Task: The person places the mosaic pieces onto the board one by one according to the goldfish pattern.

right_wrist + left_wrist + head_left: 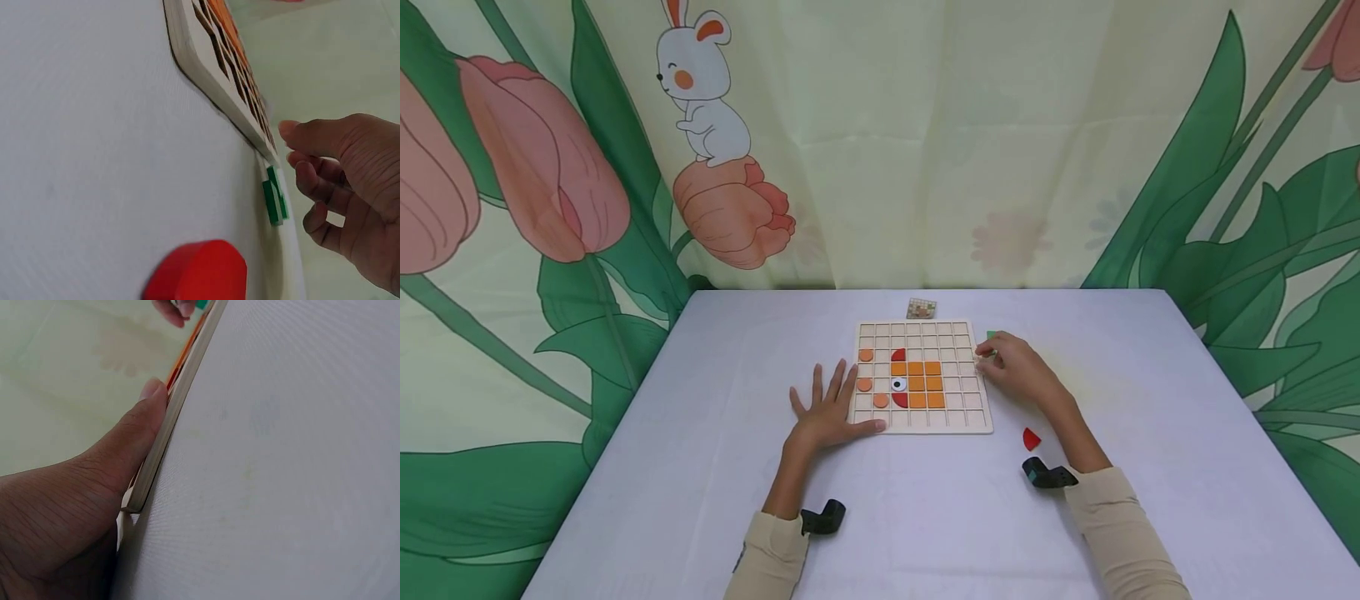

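A light wooden grid board (958,417) lies on the table, bearing several orange square tiles (916,383), two red quarter-round pieces (898,356), three pale orange discs (881,401) and an eye tile (898,384). My left hand (826,419) rests with spread fingers at the board's left edge, its thumb (153,400) on the front left corner. Just off the right edge hovers my right hand (1013,367), fingers loosely bent; the right wrist view shows thumb and fingertips apart with nothing visible between them. Green pieces (275,197) lie close by, partly hidden in the head view.
Nearer the front, a loose red quarter-round piece (1032,439) sits on the white tablecloth (925,517), right of the board. A small patterned card (921,308) lies behind the board. A printed curtain (910,167) hangs beyond the table's far edge.
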Available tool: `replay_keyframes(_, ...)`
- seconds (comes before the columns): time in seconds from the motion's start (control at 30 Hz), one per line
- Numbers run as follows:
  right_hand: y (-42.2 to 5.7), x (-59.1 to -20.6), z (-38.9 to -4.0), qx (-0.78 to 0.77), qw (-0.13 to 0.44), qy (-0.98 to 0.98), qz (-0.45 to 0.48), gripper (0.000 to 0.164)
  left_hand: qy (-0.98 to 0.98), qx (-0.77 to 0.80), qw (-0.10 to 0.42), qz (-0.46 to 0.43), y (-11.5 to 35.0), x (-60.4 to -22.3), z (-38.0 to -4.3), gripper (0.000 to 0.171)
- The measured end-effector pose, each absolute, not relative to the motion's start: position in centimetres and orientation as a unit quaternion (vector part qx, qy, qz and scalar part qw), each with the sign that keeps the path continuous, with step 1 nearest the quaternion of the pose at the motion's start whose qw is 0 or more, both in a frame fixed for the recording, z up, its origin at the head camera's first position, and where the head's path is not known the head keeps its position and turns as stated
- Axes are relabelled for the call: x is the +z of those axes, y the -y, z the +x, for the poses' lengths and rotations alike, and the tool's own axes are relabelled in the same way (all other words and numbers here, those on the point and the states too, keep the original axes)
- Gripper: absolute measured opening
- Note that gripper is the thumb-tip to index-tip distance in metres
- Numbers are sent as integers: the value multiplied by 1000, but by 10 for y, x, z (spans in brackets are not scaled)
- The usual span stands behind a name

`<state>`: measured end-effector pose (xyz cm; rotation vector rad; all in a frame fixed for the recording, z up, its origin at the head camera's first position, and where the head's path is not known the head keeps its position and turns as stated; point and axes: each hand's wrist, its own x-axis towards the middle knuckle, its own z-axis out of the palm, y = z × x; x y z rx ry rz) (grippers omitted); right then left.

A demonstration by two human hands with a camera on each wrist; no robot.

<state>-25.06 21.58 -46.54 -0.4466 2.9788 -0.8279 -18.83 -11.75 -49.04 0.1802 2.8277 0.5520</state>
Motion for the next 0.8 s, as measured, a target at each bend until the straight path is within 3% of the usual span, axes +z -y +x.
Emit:
replay_keyframes(0.47,-235,-475,-270,-244,18,-962,-122,40,-973,181,127,60,119,-493,-189,112)
replay_keyframes(0.8,-236,-468,-276,-237,38,-963,-120,37,-971,194,124,61,119,-492,-189,113)
